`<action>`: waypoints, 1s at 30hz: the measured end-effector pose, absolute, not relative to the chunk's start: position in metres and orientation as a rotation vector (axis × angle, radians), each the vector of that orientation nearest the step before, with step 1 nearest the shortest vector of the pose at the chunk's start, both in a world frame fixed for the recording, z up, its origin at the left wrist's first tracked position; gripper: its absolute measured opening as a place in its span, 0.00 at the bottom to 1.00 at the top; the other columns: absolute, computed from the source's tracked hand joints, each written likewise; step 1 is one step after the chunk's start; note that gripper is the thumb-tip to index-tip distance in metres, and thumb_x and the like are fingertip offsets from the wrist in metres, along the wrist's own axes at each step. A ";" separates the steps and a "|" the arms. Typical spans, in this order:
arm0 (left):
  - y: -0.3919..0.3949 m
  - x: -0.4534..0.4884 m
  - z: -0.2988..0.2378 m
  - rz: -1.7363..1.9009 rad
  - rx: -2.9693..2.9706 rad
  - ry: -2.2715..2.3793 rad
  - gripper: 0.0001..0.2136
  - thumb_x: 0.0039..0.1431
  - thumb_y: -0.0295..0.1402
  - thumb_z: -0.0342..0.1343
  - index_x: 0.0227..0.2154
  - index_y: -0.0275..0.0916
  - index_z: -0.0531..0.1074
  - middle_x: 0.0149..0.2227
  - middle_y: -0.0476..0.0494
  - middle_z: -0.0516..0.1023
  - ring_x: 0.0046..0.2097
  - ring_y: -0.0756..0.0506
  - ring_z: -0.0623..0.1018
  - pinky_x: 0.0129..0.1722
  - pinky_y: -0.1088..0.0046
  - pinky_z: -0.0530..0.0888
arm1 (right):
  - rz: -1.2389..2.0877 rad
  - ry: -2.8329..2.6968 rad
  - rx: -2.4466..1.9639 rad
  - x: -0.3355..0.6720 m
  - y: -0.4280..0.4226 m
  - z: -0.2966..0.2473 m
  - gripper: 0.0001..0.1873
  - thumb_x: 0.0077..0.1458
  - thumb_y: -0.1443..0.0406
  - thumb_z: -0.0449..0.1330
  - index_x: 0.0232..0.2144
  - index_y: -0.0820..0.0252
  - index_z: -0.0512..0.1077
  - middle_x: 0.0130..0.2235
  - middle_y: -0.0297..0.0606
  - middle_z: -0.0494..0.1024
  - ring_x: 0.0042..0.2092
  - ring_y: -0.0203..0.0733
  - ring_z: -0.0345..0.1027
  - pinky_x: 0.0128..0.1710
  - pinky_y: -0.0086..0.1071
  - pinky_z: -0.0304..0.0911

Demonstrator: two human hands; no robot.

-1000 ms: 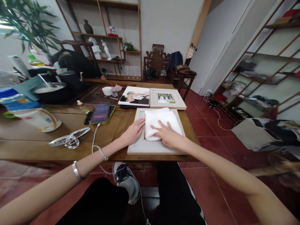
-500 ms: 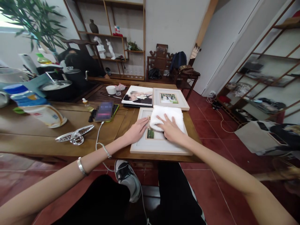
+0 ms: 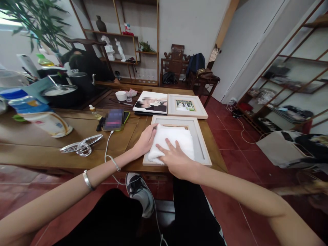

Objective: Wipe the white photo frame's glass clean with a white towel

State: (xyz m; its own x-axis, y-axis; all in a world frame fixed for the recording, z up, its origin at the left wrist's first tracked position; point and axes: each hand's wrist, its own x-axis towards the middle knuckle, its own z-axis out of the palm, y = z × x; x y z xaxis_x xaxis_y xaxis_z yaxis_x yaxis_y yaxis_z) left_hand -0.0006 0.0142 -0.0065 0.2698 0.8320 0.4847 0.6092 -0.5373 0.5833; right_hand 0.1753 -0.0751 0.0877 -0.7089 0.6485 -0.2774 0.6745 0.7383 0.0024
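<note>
My right hand point(image 3: 176, 159) lies spread on a folded white towel point(image 3: 174, 140) and presses it down. Under the towel is a pale wooden picture frame point(image 3: 201, 141), flat at the table's front edge. Most of its middle is covered; a strip of the inner gold-toned border shows above the towel. My left hand point(image 3: 145, 140) rests along the frame's left side, fingers stretched out, the fingertips by the towel's upper left corner. Right behind lies a second pale frame point(image 3: 201, 108) with a small outdoor photo. Beside that one is a photo album point(image 3: 151, 102) with a picture on its cover.
On the wooden table point(image 3: 133, 136) to the left are a phone point(image 3: 114, 119) on a white cable, a silver hair clip point(image 3: 83, 145), a dropper bottle point(image 3: 94, 112) and a large blue-capped bottle point(image 3: 38, 116). A white cup point(image 3: 121, 95) stands farther back. A person point(image 3: 88, 65) leans low behind the table.
My right hand has slid the towel from the frame's upper right to its lower left. The left hand has shifted slightly left and up, with its fingers more raised.
</note>
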 end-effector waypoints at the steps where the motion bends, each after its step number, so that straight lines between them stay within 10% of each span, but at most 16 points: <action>1: 0.015 0.000 -0.008 1.106 2.287 1.312 0.19 0.70 0.36 0.38 0.58 0.34 0.63 0.57 0.32 0.72 0.61 0.39 0.70 0.62 0.54 0.67 | -0.149 2.692 1.006 0.183 -0.081 0.090 0.34 0.50 0.77 0.54 0.61 0.65 0.67 0.71 0.49 0.50 0.68 0.78 0.37 0.60 0.74 0.47; 10: 0.018 0.000 -0.006 0.896 2.418 1.231 0.20 0.66 0.33 0.43 0.57 0.31 0.67 0.61 0.30 0.68 0.66 0.36 0.63 0.67 0.50 0.60 | -0.293 2.609 1.322 0.302 -0.081 0.103 0.36 0.41 0.81 0.48 0.50 0.58 0.77 0.67 0.36 0.61 0.71 0.60 0.39 0.66 0.62 0.44; 16: 0.015 0.001 0.003 0.902 2.449 1.121 0.20 0.67 0.35 0.45 0.57 0.34 0.68 0.60 0.34 0.71 0.62 0.40 0.70 0.65 0.55 0.65 | -0.149 2.856 1.999 0.327 -0.018 0.109 0.30 0.48 0.76 0.50 0.53 0.64 0.73 0.48 0.47 0.80 0.50 0.55 0.74 0.50 0.46 0.68; 22: 0.015 0.001 0.002 0.853 2.467 1.172 0.25 0.63 0.45 0.54 0.57 0.33 0.68 0.60 0.32 0.70 0.62 0.36 0.70 0.64 0.53 0.65 | 0.307 3.100 1.638 0.236 0.053 0.085 0.37 0.44 0.83 0.48 0.56 0.64 0.69 0.67 0.51 0.60 0.71 0.56 0.40 0.66 0.58 0.41; 30: 0.017 0.003 0.004 0.852 2.482 1.161 0.22 0.63 0.43 0.53 0.53 0.34 0.72 0.56 0.32 0.74 0.59 0.36 0.73 0.61 0.53 0.69 | 0.117 2.939 1.190 0.199 0.052 0.059 0.33 0.52 0.82 0.50 0.58 0.62 0.68 0.64 0.52 0.65 0.71 0.47 0.43 0.67 0.50 0.42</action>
State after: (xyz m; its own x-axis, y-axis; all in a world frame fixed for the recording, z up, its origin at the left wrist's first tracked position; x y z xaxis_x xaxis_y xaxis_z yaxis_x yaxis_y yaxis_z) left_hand 0.0032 0.0167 0.0042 0.5059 0.7668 0.3951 0.6070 -0.6419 0.4686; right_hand 0.1993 0.0517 0.0592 -0.7181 0.6937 0.0566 0.6960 0.7158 0.0569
